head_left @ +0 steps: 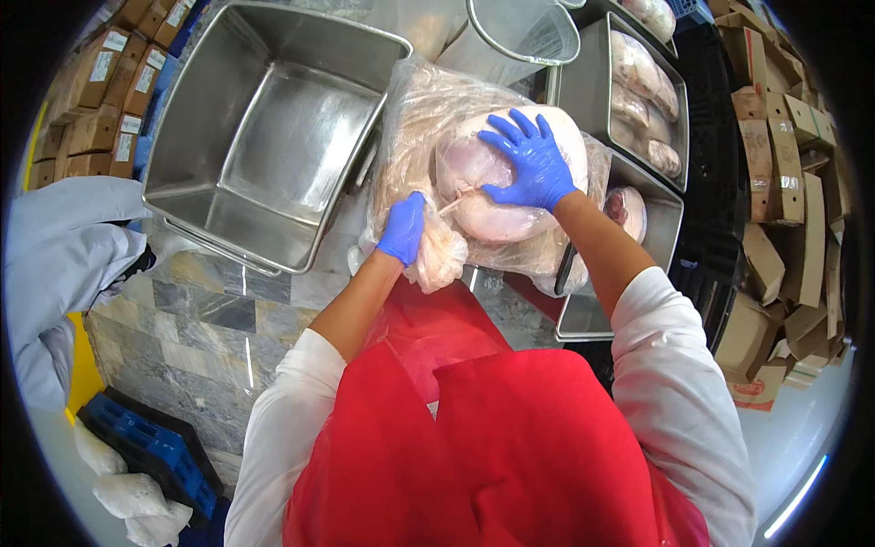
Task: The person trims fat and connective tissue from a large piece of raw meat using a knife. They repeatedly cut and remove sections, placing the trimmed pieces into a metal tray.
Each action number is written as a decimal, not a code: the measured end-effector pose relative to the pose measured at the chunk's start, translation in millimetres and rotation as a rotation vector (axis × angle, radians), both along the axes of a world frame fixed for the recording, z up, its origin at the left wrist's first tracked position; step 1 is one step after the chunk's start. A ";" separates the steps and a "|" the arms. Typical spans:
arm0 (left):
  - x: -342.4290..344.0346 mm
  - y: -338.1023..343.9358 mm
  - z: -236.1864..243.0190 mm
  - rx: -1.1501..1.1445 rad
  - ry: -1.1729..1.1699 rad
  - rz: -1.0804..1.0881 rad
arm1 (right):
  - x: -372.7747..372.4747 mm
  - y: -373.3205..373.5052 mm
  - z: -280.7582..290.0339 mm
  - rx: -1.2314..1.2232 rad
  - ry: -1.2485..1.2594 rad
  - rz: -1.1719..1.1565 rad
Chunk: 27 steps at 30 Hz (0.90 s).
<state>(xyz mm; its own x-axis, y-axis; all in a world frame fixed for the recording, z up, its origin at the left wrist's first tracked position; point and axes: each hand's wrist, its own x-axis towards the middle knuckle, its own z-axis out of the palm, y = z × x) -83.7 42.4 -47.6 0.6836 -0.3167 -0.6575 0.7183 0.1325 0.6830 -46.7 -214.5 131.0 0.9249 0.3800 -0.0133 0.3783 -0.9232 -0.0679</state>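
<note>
A large pale cut of raw meat (pixel 515 217) with a smooth, fatty surface lies on a plastic-wrapped block or board in front of me. My right hand (pixel 533 164), in a blue glove, rests flat on top of it with the fingers spread. My left hand (pixel 403 230), also gloved, is closed on a pale crumpled bunch (pixel 441 253) at the near left edge; I cannot tell if it is fat or bunched plastic. A thin strand runs from there toward the meat. Clear plastic wrap (pixel 424 100) covers the surface underneath. A narrow black thing (pixel 564 270) shows below my right wrist.
A deep steel bin (pixel 292 118) stands at the left. Steel trays (pixel 583 96) with wrapped meat are at the right, beside clear round tubs (pixel 497 55). Cardboard boxes (pixel 100 100) stand far left; flattened cartons (pixel 775 164) lie right. A person's grey sleeve (pixel 77 223) is at left.
</note>
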 end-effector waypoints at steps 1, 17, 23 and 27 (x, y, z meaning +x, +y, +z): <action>8.9 -1.0 3.4 -0.033 0.043 0.012 | -1.5 -2.2 0.3 -0.006 -0.024 0.000; 30.1 -19.2 100.0 0.618 -0.617 -0.770 | -283.0 -87.7 -134.2 0.279 -0.016 -1.375; 24.2 -21.8 130.0 0.643 -0.639 -0.761 | -300.1 -107.1 -142.5 0.615 0.073 -1.358; 8.8 -10.4 109.2 0.454 -0.608 -0.556 | -317.4 -99.3 -71.3 0.841 0.014 -1.343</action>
